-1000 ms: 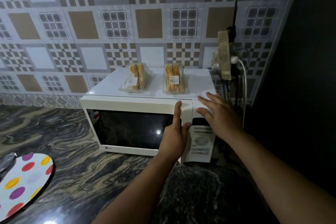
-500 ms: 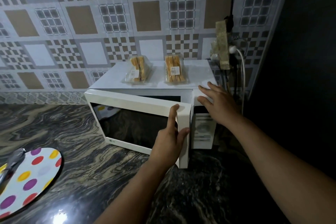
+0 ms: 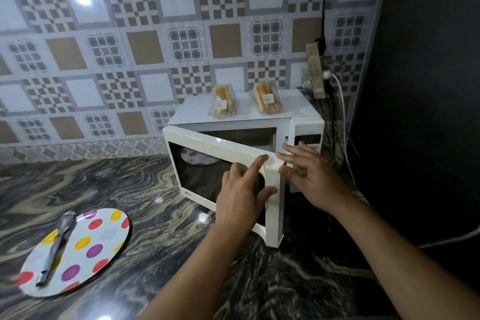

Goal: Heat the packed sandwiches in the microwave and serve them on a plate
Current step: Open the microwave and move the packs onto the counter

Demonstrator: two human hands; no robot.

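Two clear-plastic packs of sandwiches, left pack [image 3: 222, 101] and right pack [image 3: 267, 97], lie atop white box-shaped microwave [image 3: 249, 119], at 12 o'clock from hands. White microwave door [image 3: 220, 153] partly open. Left hand [image 3: 240, 196] grips door's free edge, thumb wrapped around edge. Right hand [image 3: 309, 176] open, fingers spread, touching same edge. Round white polka-dot plate [image 3: 85, 247] at 8 o'clock on dark marbled counter [image 3: 161, 241], carrying grey utensil [image 3: 55, 244].
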